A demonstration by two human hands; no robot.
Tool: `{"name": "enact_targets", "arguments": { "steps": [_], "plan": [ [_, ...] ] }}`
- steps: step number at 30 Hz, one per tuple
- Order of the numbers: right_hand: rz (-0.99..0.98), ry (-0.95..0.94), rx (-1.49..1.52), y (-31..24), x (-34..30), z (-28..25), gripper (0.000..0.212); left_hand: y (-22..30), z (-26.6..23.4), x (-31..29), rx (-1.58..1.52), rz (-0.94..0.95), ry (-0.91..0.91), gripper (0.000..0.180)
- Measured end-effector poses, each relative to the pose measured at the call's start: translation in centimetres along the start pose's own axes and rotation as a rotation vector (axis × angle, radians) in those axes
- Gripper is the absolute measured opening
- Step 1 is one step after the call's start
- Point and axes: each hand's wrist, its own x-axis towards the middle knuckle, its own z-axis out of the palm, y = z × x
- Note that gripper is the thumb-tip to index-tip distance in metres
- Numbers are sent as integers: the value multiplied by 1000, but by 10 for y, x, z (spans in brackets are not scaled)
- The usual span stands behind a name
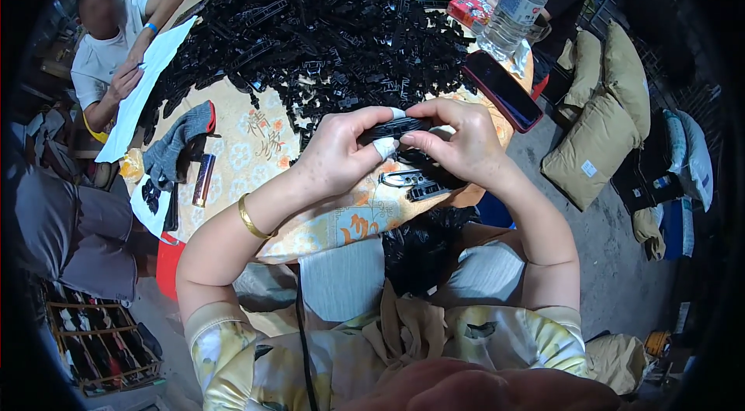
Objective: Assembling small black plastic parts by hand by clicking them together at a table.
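Close to the table's near edge, my left hand (339, 149) and my right hand (459, 141) come together around a dark, slim, ribbed plastic piece (393, 128). The thumb and fingers of each hand pinch it, hiding part of its shape. White tape wraps the left thumb and a left fingertip. Just below the fingers lie a few more black plastic parts (423, 187), one with a shiny elongated frame. Beyond my hands spreads a big heap of small black plastic parts (326, 23).
A water bottle (512, 15), red packet (470, 9) and phone (504, 91) sit at the table's right. On the left are a grey glove (182, 145) and dark tube (204, 180). A person (109, 46) holds a white sheet (147, 93). Sacks (597, 131) stand right.
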Motion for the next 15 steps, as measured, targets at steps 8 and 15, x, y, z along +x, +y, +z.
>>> {"name": "enact_targets", "arguments": {
  "steps": [8, 15],
  "plan": [
    [293, -44, 206, 42, 59, -8, 26, -9, 7, 7, 97, -20, 3, 35],
    [392, -145, -717, 105, 145, 21, 31, -27, 16, 3, 456, 440, 12, 34]
  ]
}}
